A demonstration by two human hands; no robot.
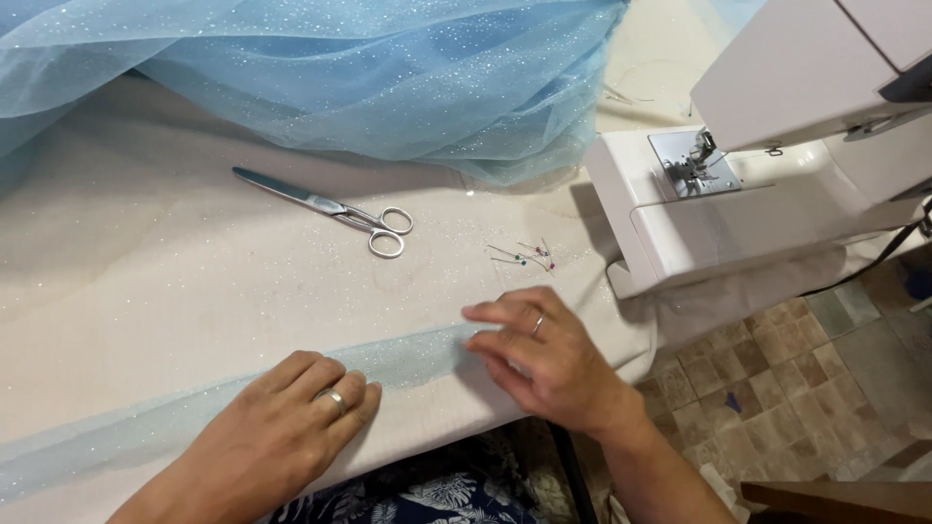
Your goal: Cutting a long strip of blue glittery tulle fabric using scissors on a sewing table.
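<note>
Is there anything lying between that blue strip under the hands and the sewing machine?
Nothing visible blocks it. The blue tulle strip lies flat under the left hand and right hand. The pins and the scissors lie farther back on the table, off the line to the sewing machine.

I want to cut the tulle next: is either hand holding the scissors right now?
No, the scissors lie untouched on the table, while the left hand and right hand press on the blue tulle strip.

The tulle [320, 68] is sheer, glittery blue cloth. The scissors [325, 206] are shiny metal. The sewing machine [767, 165] is smooth white plastic.
</note>
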